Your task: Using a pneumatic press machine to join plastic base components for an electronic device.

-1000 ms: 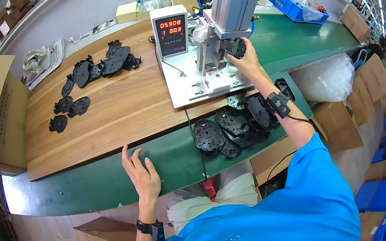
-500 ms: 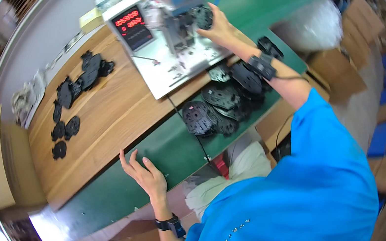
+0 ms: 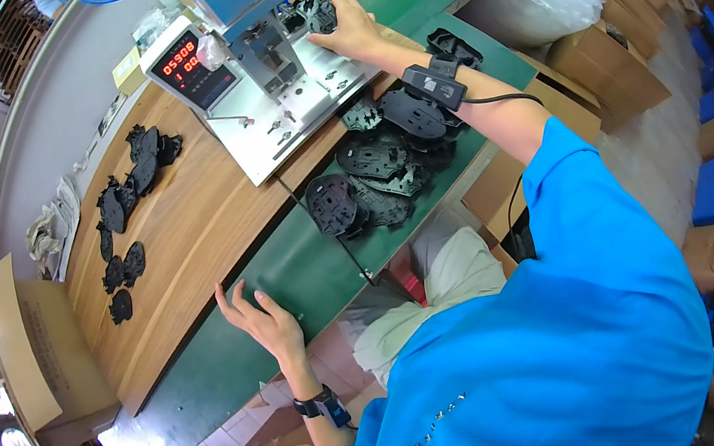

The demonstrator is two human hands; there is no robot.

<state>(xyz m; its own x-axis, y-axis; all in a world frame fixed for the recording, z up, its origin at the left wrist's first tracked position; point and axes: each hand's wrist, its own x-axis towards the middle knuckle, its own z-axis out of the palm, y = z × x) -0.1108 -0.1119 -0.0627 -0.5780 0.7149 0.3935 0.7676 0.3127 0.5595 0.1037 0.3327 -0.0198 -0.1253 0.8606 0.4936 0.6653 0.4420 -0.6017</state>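
Observation:
At the far right side of the press machine, my right hand holds a black plastic shell part between thumb and fingers. The part is beside the machine's head, just past the edge of its white base plate. My left hand hangs over the front of the green table, fingers apart and holding nothing. Under my right forearm lies a pile of black plastic shells, some curved and some flat.
Several black parts lie in a row on the wooden board. A cardboard box stands at the left. The machine's red-lit display faces me. Right of the table are a clear plastic bag and open cartons.
The head view has shifted, so the machine appears farther left and higher. My right hand still grips the shell part, now a little farther from the machine's head. The left hand stays open.

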